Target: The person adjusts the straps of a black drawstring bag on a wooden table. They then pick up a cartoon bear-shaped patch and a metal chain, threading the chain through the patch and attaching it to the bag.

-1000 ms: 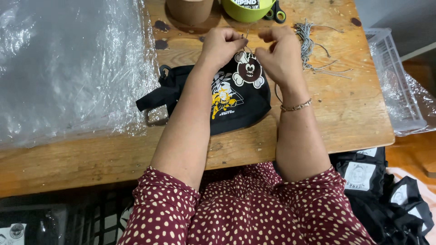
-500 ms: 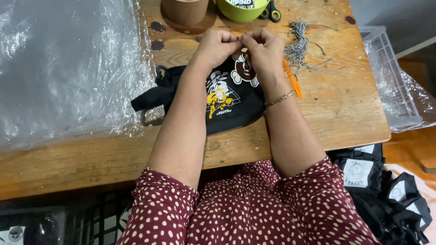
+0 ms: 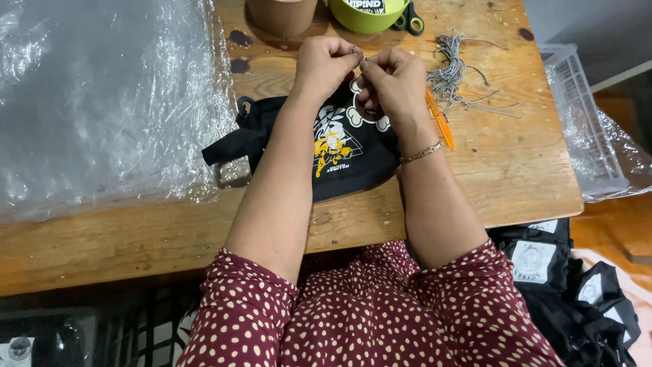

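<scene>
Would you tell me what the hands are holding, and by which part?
Both hands, left hand and right hand, pinch something tiny between fingertips above the black pouch; what it is cannot be told.

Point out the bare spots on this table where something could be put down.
Bare wood lies right of the orange pen, toward the table edge, and along the near edge below the black bag. The plastic sheet covers the left; cords and bowl crowd the top.
</scene>
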